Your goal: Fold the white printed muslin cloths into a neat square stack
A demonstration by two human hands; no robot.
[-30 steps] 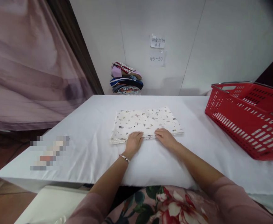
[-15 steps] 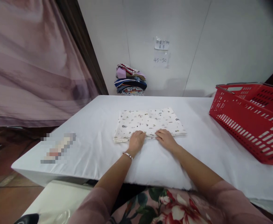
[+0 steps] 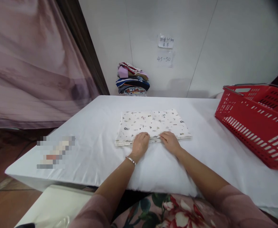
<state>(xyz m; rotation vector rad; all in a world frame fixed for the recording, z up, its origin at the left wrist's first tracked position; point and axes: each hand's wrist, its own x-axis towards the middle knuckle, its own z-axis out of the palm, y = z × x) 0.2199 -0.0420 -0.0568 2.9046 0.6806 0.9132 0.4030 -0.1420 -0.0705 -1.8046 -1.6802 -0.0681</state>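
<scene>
A white cloth [image 3: 150, 123] with small scattered prints lies folded in layers on the table in front of me. My left hand [image 3: 140, 144] has its fingers curled over the near edge of the cloth, left of the middle. At the same edge, a short way to the right, my right hand [image 3: 170, 141] pinches the layers between thumb and fingers. A few layers show along the near fold between the two hands. The undersides of my fingers and the thumb tips are partly hidden.
A white-covered table [image 3: 93, 126] spreads around the cloth. At the right stands a red plastic basket [image 3: 250, 117]. Behind the far edge is a stack of folded fabrics [image 3: 132, 79] by the wall, below paper signs [image 3: 165, 50]. A blurred-out item [image 3: 56, 152] lies at left.
Both hands stay on the near edge, their fingers slightly more closed on the cloth. The view has shifted slightly; the cloth lies in nearly the same place.
</scene>
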